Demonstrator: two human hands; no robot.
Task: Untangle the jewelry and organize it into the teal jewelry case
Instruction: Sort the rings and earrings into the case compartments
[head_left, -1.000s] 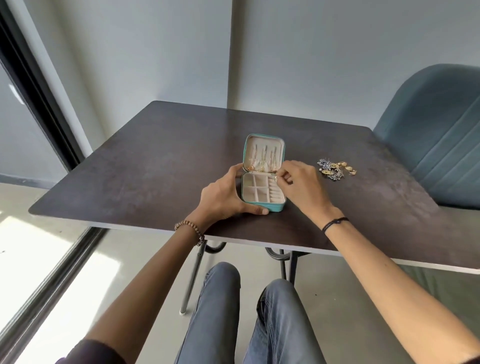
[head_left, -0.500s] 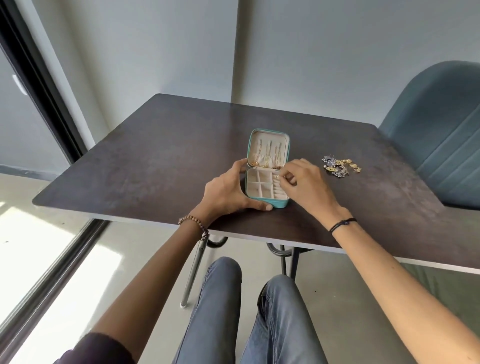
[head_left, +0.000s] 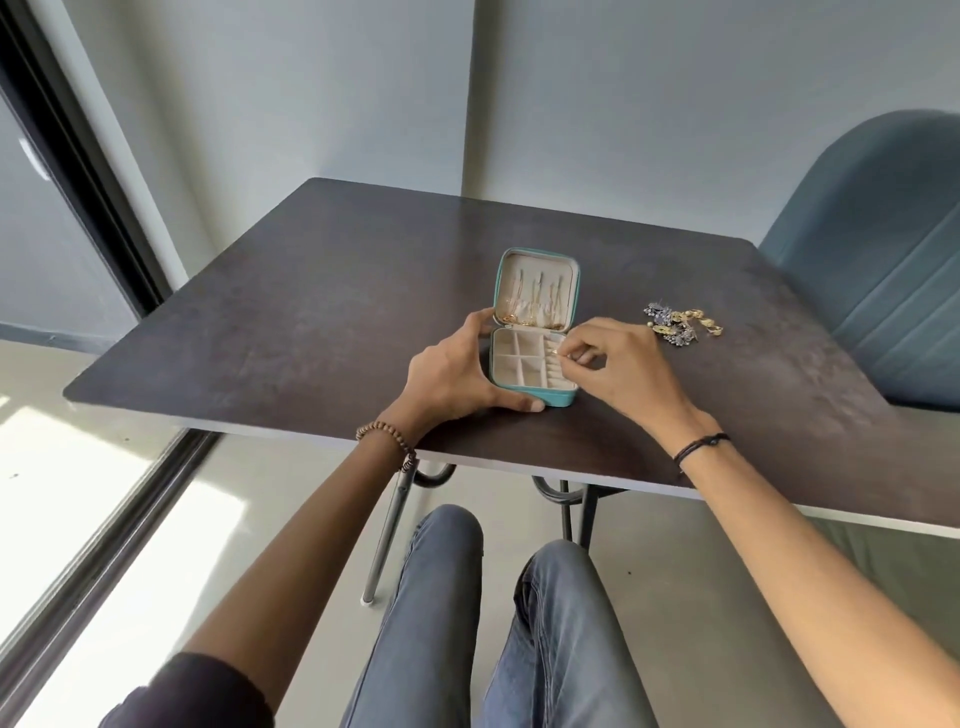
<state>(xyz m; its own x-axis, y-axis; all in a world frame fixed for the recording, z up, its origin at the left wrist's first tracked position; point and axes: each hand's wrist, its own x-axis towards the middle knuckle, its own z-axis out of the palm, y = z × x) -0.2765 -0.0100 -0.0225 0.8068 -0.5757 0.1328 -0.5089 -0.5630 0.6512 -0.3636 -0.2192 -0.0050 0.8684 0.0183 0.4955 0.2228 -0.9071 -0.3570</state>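
Gripping teal jewelry case (head_left: 560, 399) at nine o'clock with left hand (head_left: 449, 371), steadying it; pinching small gold piece (head_left: 555, 352) in right hand (head_left: 623, 364) over three-o'clock slots.

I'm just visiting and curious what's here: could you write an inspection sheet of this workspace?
Surface: dark table, mottled finish.
Job's things: teal jewelry case open, chains hanging in its upright lid; jewelry pile lies apart, to its right.
Clutter: nothing seen.
Grips: left hand grips the case's left side; right hand pinches a small gold piece over the tray's right-hand slots.
Cables: nothing seen.
Surroundings: blue chair at right, grey walls, dark window frame at left.
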